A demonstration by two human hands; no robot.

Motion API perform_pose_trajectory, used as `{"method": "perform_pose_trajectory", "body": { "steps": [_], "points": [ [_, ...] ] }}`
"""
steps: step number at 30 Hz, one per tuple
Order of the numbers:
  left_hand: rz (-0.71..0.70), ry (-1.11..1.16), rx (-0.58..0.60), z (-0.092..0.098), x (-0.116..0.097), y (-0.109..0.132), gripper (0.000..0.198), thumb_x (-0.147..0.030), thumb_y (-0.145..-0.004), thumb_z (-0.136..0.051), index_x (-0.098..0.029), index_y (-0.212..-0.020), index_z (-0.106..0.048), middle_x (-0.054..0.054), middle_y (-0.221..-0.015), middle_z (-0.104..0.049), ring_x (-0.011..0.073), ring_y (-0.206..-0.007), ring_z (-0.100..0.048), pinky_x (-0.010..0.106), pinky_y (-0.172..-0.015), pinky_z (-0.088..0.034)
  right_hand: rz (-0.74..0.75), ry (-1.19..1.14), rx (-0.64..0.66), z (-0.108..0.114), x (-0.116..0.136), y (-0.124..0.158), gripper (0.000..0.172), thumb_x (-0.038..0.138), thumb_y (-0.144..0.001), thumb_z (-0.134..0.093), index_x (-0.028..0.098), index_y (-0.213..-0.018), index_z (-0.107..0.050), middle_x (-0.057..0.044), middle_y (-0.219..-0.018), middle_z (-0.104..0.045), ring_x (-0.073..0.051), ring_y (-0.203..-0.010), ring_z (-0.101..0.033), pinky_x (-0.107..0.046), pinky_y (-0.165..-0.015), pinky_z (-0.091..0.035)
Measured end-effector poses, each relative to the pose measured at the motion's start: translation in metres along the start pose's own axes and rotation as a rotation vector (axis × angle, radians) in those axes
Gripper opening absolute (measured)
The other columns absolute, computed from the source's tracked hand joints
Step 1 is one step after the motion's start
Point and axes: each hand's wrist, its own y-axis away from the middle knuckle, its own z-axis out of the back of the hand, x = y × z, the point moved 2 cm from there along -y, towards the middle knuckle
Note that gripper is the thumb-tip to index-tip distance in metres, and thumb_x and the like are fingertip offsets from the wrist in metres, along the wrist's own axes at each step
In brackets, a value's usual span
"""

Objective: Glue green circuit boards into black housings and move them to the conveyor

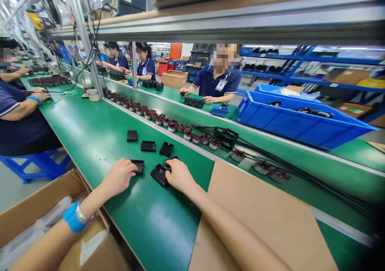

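Observation:
My left hand point(118, 177), with a blue band on the wrist, has its fingers closed on the edge of a small black plastic case point(139, 166) resting on the green bench point(156, 223). My right hand point(180, 175) grips another black plastic case point(159, 175) to its right; the fingers hide part of it and a dark piece at its far side. Just beyond my hands lie a flat black case point(132, 135), a shallow open case point(148, 145) and a tilted open case point(166, 149).
A long row of copper-wound motor parts point(144, 111) lines the channel past the bench edge. Black cables point(270, 158) run along it at right. Cardboard point(258, 214) covers the right side; an open carton point(60, 182) stands at left. Co-workers sit opposite, near a blue bin point(294, 122).

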Motion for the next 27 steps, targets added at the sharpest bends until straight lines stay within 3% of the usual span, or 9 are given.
{"method": "perform_pose_trajectory", "body": {
  "steps": [3, 6, 10, 14, 19, 23, 25, 27],
  "points": [
    [-0.078, 0.084, 0.069, 0.007, -0.028, 0.024, 0.021, -0.013, -0.09, -0.041, -0.019, -0.093, -0.061, 0.006, -0.086, -0.059, 0.0216, -0.083, -0.049, 0.035, -0.074, -0.042, -0.018, -0.032, 0.007, -0.001, 0.001, 0.006, 0.044, 0.012, -0.076, -0.053, 0.011, -0.119, -0.06, -0.012, -0.119, -0.056, -0.017, -0.098, -0.059, -0.023, -0.089, -0.044],
    [-0.194, 0.159, 0.182, 0.003, -0.064, 0.036, 0.02, -0.009, -0.086, -0.044, -0.02, -0.089, -0.059, 0.004, -0.082, -0.058, 0.0196, -0.077, -0.049, 0.032, -0.069, -0.041, -0.005, -0.013, -0.003, 0.003, -0.001, 0.019, 0.05, 0.014, -0.074, -0.055, 0.012, -0.124, -0.057, -0.013, -0.133, -0.046, -0.022, -0.112, -0.05, -0.029, -0.095, -0.042],
    [-0.283, 0.096, 0.227, -0.014, -0.09, 0.027, 0.014, -0.012, -0.085, -0.047, -0.02, -0.085, -0.059, 0.004, -0.08, -0.058, 0.0194, -0.075, -0.049, 0.032, -0.067, -0.041, 0.065, 0.042, 0.031, 0.016, -0.015, 0.031, 0.045, 0.018, -0.072, -0.058, 0.014, -0.116, -0.063, -0.012, -0.118, -0.058, -0.029, -0.115, -0.044, -0.037, -0.096, -0.04],
    [-0.375, 0.065, 0.262, -0.027, -0.098, 0.014, 0.012, -0.016, -0.086, -0.049, -0.021, -0.088, -0.06, 0.004, -0.082, -0.059, 0.0193, -0.076, -0.05, 0.032, -0.069, -0.043, 0.089, 0.044, 0.087, 0.021, -0.029, 0.026, 0.031, 0.023, -0.078, -0.056, 0.016, -0.105, -0.069, -0.01, -0.1, -0.065, -0.026, -0.099, -0.055, -0.034, -0.087, -0.043],
    [-0.404, 0.078, 0.269, -0.033, -0.104, 0.008, 0.015, -0.016, -0.087, -0.049, -0.021, -0.093, -0.061, 0.005, -0.083, -0.059, 0.02, -0.077, -0.051, 0.032, -0.069, -0.046, 0.099, 0.013, 0.079, 0.013, -0.022, 0.02, 0.03, 0.015, -0.079, -0.047, 0.017, -0.099, -0.069, -0.008, -0.093, -0.067, -0.021, -0.087, -0.061, -0.029, -0.077, -0.044],
    [-0.352, 0.214, 0.222, -0.023, -0.1, 0.006, 0.018, -0.019, -0.084, -0.053, -0.021, -0.101, -0.061, 0.007, -0.1, -0.061, 0.0209, -0.09, -0.055, 0.034, -0.081, -0.048, 0.148, -0.016, 0.083, 0.021, -0.025, 0.023, 0.042, 0.009, -0.075, -0.049, 0.017, -0.113, -0.065, -0.007, -0.105, -0.066, -0.017, -0.083, -0.06, -0.025, -0.075, -0.045],
    [-0.292, 0.283, 0.168, -0.017, -0.093, 0.004, 0.037, -0.024, -0.08, -0.06, -0.021, -0.117, -0.056, 0.01, -0.121, -0.056, 0.0245, -0.107, -0.052, 0.039, -0.094, -0.045, 0.169, -0.009, 0.079, 0.028, -0.035, 0.022, 0.045, 0.007, -0.076, -0.049, 0.017, -0.117, -0.065, -0.007, -0.112, -0.065, -0.018, -0.09, -0.057, -0.028, -0.082, -0.044],
    [-0.232, 0.287, 0.138, -0.015, -0.083, 0.001, 0.066, -0.031, -0.075, -0.066, -0.019, -0.135, -0.042, 0.014, -0.14, -0.041, 0.0312, -0.126, -0.041, 0.047, -0.105, -0.037, 0.181, 0.016, 0.073, 0.032, -0.045, 0.019, 0.037, 0.008, -0.079, -0.05, 0.017, -0.11, -0.069, -0.008, -0.108, -0.066, -0.022, -0.096, -0.052, -0.033, -0.088, -0.041]
  ]
}}
